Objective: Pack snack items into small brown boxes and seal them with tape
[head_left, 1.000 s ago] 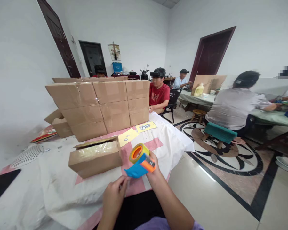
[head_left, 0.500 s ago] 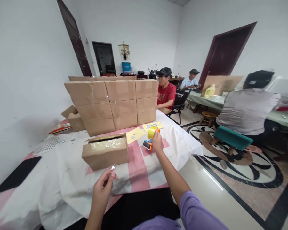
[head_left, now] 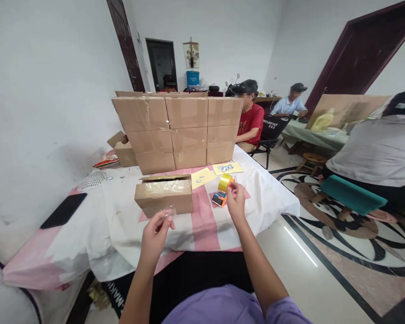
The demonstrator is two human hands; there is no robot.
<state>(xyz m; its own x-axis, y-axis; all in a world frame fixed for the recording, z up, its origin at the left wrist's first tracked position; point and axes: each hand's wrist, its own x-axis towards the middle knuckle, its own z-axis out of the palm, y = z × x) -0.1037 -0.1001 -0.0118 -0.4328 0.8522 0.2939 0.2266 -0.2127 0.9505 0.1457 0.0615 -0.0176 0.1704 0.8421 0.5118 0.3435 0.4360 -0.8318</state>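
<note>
Between the thumb and fingers of my left hand is a short strip of clear tape, held just in front of the small cardboard box. The box has its top flap raised, with shiny clear wrapping visible along the opening. My right hand has its fingers closed at the orange side of a tape dispenser that carries a yellow tape roll. The dispenser is to the right of the box, at the tablecloth. Part of its orange frame is hidden by my fingers.
Behind the box stands a wall of stacked cartons. Yellow cards lie beside the dispenser. A black flat object rests at the left. Another person in red sits beyond the stack; others work at right.
My view has shifted, so the table sits higher and further right. My right hand remains at the tape dispenser; my left hand still pinches the tape strip in front of the box.
</note>
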